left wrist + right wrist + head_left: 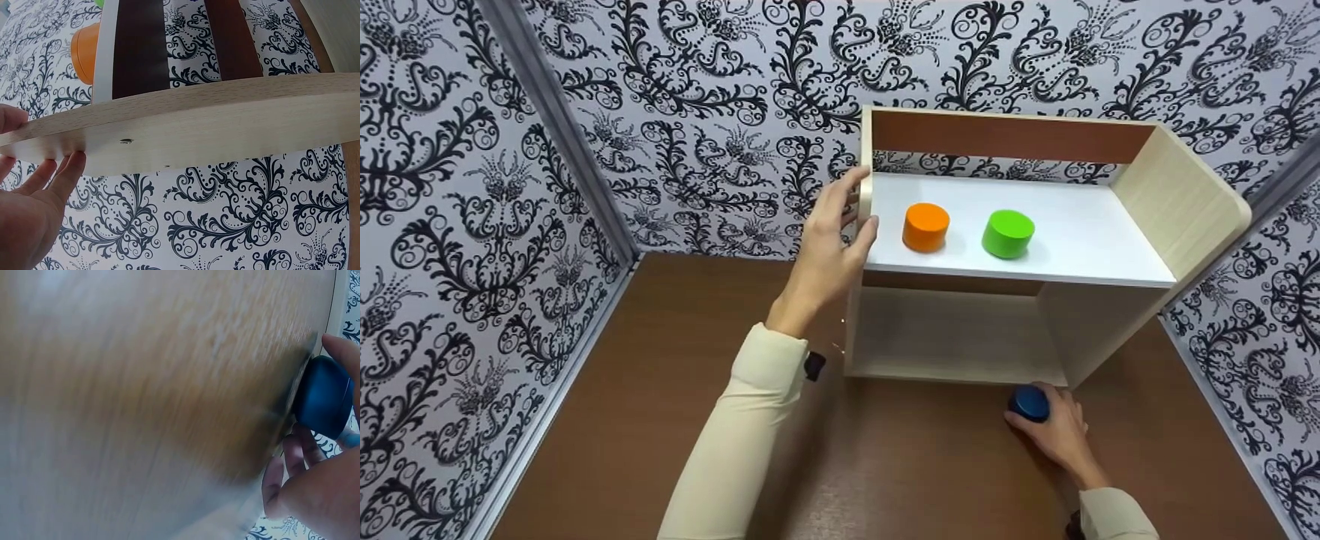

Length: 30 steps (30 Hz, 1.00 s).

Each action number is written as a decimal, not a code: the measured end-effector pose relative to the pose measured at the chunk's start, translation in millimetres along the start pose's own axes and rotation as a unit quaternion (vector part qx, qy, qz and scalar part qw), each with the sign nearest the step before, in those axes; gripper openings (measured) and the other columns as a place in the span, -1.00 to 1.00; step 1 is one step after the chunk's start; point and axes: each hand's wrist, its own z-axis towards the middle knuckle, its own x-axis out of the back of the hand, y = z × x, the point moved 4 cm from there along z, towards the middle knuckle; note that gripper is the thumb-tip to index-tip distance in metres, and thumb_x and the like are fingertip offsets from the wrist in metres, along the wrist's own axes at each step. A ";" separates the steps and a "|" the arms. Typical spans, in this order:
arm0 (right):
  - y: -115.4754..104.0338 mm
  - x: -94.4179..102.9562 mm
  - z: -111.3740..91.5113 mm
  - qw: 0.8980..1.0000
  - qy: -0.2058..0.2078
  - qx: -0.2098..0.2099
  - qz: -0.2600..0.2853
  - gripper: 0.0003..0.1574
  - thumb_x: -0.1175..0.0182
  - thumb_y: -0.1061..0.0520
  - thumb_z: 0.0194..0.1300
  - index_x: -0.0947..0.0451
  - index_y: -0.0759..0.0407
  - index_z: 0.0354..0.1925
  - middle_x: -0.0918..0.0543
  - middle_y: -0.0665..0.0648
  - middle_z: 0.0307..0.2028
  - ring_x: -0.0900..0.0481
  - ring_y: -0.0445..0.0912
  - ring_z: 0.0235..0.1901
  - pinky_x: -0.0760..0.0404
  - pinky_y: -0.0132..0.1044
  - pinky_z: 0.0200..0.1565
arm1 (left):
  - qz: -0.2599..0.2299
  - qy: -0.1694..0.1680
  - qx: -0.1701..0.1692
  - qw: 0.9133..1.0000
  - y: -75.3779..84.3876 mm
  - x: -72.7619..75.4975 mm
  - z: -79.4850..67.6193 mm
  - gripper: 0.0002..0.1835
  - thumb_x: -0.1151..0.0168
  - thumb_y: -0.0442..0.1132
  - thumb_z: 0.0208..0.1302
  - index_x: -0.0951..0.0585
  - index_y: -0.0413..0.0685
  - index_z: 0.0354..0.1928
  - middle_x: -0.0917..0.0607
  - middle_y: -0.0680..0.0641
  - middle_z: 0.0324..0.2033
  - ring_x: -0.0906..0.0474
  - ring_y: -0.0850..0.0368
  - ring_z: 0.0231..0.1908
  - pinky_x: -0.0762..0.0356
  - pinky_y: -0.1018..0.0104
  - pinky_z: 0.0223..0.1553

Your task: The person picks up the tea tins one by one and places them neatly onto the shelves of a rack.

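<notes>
My left hand (832,240) grips the front edge of the small wooden shelf's left side panel (866,157). In the left wrist view, the thumb lies on one side of that panel and the fingertips (73,163) touch its outer face. Low on the right, my right hand (1061,427) holds a dark blue cylinder (1029,403) between thumb and fingers, just in front of the shelf's bottom edge. The right wrist view shows the blue cylinder (325,396) close to the brown table surface. An orange cylinder (926,227) and a green cylinder (1009,234) stand on the white upper shelf board (1080,225).
Below the white board is a lower compartment (952,330) with a pale wooden floor. The right side panel (1185,195) rises past the upper board. Around the brown table (660,412) stand walls (697,112) with a black swirl pattern on white.
</notes>
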 end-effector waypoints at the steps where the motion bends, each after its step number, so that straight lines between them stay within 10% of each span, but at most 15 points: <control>1: -0.1 0.1 -0.4 1.000 0.001 0.004 0.004 -0.01 -0.46 -0.15 0.20 -0.31 0.35 0.36 -0.31 0.57 0.23 -0.20 0.43 0.17 -0.17 0.52 0.10 | 0.000 0.000 0.000 1.000 0.1 0.1 -0.1 -0.37 -0.19 -0.46 0.35 -0.32 -0.18 0.45 -0.42 -0.26 0.29 -0.48 -0.02 0.20 -0.58 0.35 0.22; 30: -3.2 6.3 -3.0 1.000 0.006 0.009 0.025 -0.05 -0.47 -0.09 0.21 -0.34 0.44 0.32 -0.36 0.56 0.18 -0.33 0.44 0.16 -0.43 0.46 0.16 | -0.009 -0.005 0.018 1.000 0.3 0.9 -1.4 -0.36 -0.18 -0.45 0.36 -0.32 -0.14 0.46 -0.42 -0.24 0.26 -0.47 0.00 0.20 -0.56 0.35 0.24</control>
